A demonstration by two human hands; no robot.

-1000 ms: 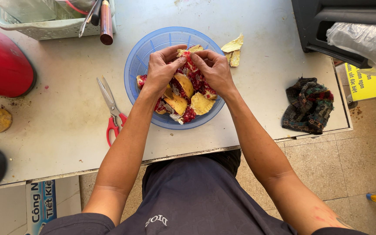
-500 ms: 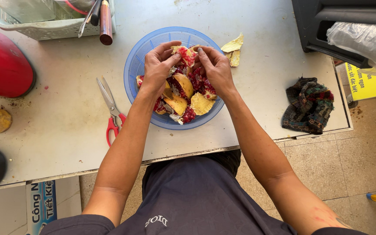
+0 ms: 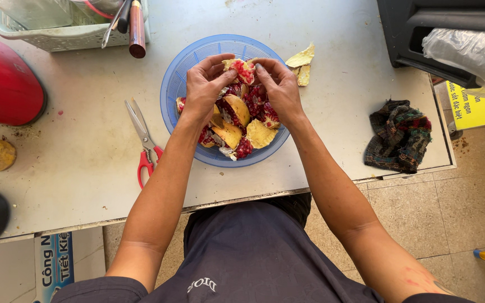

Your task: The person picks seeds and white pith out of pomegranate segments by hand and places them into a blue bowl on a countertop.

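A pomegranate piece (image 3: pixel 241 69) is clamped between left hand (image 3: pixel 206 84) and right hand (image 3: pixel 279 87) over the blue basket (image 3: pixel 178 73); a yellow sign (image 3: pixel 472 106), apparently rectangular, lies far right of it

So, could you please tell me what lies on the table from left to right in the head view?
Red rounded appliance → red-handled scissors → blue basket of pomegranate pieces, both hands over it, left hand then right hand → yellow peel scraps → dark crumpled cloth.
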